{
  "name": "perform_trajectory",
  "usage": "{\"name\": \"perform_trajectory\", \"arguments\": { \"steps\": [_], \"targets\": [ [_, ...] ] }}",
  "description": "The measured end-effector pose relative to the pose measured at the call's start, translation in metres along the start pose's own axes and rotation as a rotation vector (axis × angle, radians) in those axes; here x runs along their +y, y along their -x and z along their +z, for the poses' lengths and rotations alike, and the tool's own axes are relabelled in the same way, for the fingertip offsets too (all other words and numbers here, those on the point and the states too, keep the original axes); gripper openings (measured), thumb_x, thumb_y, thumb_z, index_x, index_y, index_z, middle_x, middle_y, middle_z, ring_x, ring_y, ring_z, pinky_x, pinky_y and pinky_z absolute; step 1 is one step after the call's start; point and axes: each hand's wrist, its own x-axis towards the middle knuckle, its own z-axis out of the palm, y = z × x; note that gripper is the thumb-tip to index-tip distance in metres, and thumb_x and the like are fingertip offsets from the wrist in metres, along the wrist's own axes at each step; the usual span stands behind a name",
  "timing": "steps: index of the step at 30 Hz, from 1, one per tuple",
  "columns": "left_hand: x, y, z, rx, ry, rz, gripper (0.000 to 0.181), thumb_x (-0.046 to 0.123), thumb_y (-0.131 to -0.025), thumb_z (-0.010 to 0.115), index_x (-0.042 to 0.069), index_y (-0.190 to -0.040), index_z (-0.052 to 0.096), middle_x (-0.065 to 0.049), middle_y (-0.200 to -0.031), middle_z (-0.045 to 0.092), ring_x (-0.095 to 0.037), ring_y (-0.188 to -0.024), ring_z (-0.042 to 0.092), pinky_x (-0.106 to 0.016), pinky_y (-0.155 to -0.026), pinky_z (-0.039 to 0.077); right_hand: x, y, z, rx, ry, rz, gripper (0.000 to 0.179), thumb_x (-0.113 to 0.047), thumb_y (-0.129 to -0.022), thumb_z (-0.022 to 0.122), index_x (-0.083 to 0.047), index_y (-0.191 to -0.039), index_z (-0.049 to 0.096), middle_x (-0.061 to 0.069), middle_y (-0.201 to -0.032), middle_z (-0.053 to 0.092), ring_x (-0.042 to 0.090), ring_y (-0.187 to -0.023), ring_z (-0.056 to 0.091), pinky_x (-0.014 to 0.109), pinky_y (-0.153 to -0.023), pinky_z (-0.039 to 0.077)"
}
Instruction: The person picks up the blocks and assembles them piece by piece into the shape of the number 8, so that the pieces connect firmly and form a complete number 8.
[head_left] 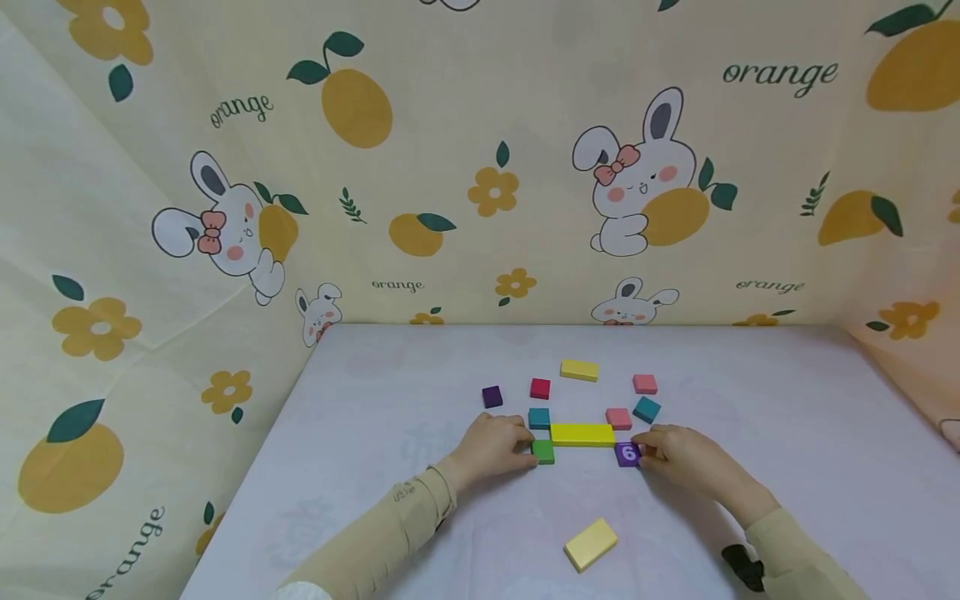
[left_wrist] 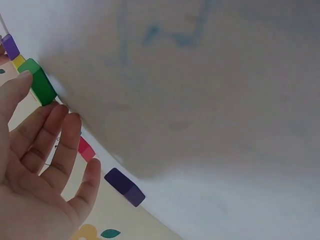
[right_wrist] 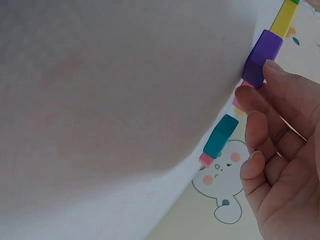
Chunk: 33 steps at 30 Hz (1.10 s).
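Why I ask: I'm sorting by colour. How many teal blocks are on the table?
2: one teal block just beyond the green block at the left hand; the other teal block angled, beyond the right hand. The hands could hide more.

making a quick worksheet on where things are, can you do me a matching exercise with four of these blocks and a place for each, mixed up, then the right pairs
Blocks
1. green square block
2. purple square block marked 6
3. long bright yellow rectangular block
4. dark purple square block

Places
A. at the fingers of the right hand
B. farthest left of all the blocks in the head view
C. lying between the two hands
D. at the fingers of the left hand

Right pairs: 1-D, 2-A, 3-C, 4-B
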Motion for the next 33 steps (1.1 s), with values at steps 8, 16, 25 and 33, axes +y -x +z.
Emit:
{"name": "perform_trajectory", "arguments": {
  "steps": [8, 16, 25, 33],
  "targets": [
    [-0.001, 0.001, -0.001, -0.022, 0.028, 0.002, 0.035, 0.046, -0.081, 0.067, 0.022, -0.107, 0.07, 0.011, -0.091, 0.066, 0.0, -0.073, 0.052, -0.025, -0.073, 0.039, 0.0, 0.0, 0.001, 0.021, 0.037, -0.017, 0.033, -0.019, -0.079, 0.072, -0.008, -0.109, 0.068, -0.005, -0.079, 0.065, 0.006, -0.068, 0.05, 0.024, -0.066, 0.051],
    [-0.002, 0.003, -0.001, -0.013, 0.039, -0.006, 0.036, 0.045, -0.081, 0.067, 0.022, -0.108, 0.07, 0.011, -0.093, 0.066, 0.0, -0.074, 0.051, -0.024, -0.072, 0.039, -0.002, 0.0, -0.001, 0.049, 0.046, -0.028, 0.027, -0.023, -0.08, 0.071, -0.01, -0.104, 0.07, -0.007, -0.076, 0.063, 0.005, -0.067, 0.049, 0.024, -0.064, 0.048],
    [-0.001, 0.004, -0.002, 0.003, 0.043, -0.026, 0.038, 0.047, -0.079, 0.068, 0.022, -0.108, 0.07, 0.011, -0.093, 0.065, 0.0, -0.075, 0.051, -0.024, -0.076, 0.039, 0.003, -0.005, -0.009, 0.077, 0.053, 0.036, 0.038, -0.031, -0.084, 0.067, -0.007, -0.113, 0.065, -0.006, -0.072, 0.061, 0.009, -0.066, 0.05, 0.029, -0.064, 0.049],
    [-0.001, 0.005, 0.0, 0.013, 0.029, -0.014, 0.038, 0.046, -0.079, 0.068, 0.021, -0.108, 0.07, 0.009, -0.094, 0.066, -0.002, -0.076, 0.053, -0.025, -0.076, 0.042, 0.021, -0.014, -0.016, 0.085, -0.013, 0.147, 0.035, -0.026, -0.084, 0.067, -0.002, -0.108, 0.064, 0.001, -0.073, 0.059, 0.015, -0.066, 0.049, 0.031, -0.06, 0.046]
  ]
}}
